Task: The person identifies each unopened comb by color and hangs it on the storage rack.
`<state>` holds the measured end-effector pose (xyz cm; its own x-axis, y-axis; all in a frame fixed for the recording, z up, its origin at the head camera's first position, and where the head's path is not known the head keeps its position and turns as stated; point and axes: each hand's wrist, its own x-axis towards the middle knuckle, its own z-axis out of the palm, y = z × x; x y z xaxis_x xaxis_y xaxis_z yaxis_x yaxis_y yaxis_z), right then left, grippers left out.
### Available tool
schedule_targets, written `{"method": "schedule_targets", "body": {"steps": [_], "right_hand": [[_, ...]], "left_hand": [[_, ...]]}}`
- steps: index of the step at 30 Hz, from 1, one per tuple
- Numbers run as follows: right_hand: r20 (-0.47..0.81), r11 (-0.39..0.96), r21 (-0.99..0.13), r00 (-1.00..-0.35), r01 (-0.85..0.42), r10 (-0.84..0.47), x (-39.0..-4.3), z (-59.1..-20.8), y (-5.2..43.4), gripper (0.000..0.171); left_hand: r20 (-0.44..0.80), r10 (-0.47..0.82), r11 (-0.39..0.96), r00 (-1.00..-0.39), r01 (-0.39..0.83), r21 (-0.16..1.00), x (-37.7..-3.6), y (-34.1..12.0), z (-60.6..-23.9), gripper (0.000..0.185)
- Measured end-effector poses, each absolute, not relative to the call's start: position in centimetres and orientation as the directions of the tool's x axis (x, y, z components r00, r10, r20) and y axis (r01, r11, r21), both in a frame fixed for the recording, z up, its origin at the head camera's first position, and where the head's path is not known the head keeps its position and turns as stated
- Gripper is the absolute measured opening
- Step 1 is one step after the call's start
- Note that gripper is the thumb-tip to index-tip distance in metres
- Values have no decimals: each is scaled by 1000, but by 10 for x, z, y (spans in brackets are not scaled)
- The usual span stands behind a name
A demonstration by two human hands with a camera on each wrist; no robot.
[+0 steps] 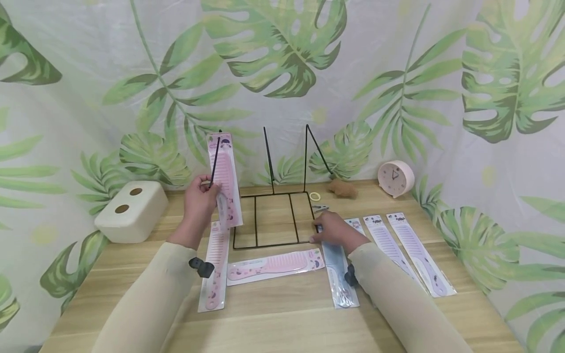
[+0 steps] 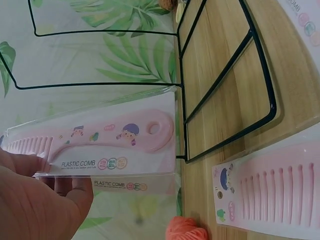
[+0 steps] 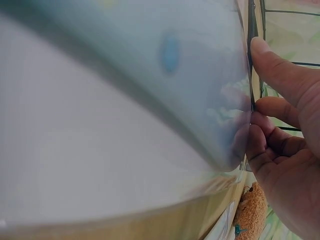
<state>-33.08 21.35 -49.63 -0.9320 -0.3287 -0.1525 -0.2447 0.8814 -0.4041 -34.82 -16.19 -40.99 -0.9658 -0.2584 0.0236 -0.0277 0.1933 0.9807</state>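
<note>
Holding a packaged pink comb (image 1: 226, 181) upright, the left hand (image 1: 199, 203) has fingers and thumb curled round its lower end, right against the left prong of the black wire rack (image 1: 272, 215). Over at four o'clock from the rack, the right hand (image 1: 333, 231) pinches the top of a packaged blue comb (image 1: 337, 272) lying flat on the desk (image 1: 282, 318), beside the rack's front right corner. Two more packaged pink combs (image 1: 269, 264) lie at six o'clock.
</note>
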Motion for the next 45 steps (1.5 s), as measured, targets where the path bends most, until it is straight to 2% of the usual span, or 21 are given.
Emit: {"method": "schedule_targets", "body": {"steps": [9,15,21,36,38,41,45], "right_hand": [[-165,884,-410,-935,-225,-315,-331,-498,213,64],[-148,883,-404,-935,-240,-322,-332,-499,214,65],[-148,883,-396,-931,-252,-332,-332,-497,215,63],[-148,880,-396,-927,-263,-344,-334,-500,213,63],[-151,881,-394,-927,-261,-342,-334,-501,212,64],[-160,886,-388,-928,-255,-337,-333,-500,212,64],[-162,890,-387,-932,-241,-323,-333,-497,213,63]], "left_hand": [[-12,-265,156,-964,-55,986,-364,-165,-418,31],[30,-227,243,-973,-27,970,-374,-169,-427,38],[63,-217,343,-974,-16,939,-381,-173,-437,37],[17,-263,334,-965,-74,940,-383,-180,-454,45],[-6,-245,375,-969,-100,922,-378,-184,-457,45],[-54,-165,508,-985,-131,851,-363,-190,-459,48],[-112,-10,742,-994,-83,666,-337,-191,-462,59]]}}
